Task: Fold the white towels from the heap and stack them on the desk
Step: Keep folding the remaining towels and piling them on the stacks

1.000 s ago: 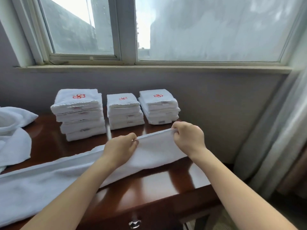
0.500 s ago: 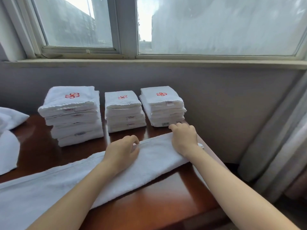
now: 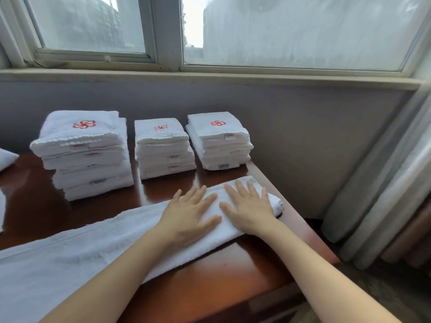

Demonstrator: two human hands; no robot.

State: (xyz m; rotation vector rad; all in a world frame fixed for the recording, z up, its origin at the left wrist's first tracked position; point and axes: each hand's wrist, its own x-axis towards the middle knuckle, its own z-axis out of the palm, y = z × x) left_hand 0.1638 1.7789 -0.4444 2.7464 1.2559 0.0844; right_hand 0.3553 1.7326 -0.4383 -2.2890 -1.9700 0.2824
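Both spread flat, left hand (image 3: 189, 217) and right hand (image 3: 250, 207) press the towel (image 3: 81, 250) on the desk (image 3: 210, 276).

The long white towel (image 3: 93, 248) runs off the picture's left edge, so that end is out of sight. Its right end, near the right edge of the desk (image 3: 210, 287), lies partly covered by the flat left hand (image 3: 189, 217) and right hand (image 3: 249, 206). At the desk's left edge only slivers of white cloth (image 3: 5, 157) show, cut by the frame. The tags (image 3: 223, 166) on the stacks of folded towels (image 3: 163, 148) are too small to read, and what lies beyond the window glass (image 3: 303, 31) is hazy.
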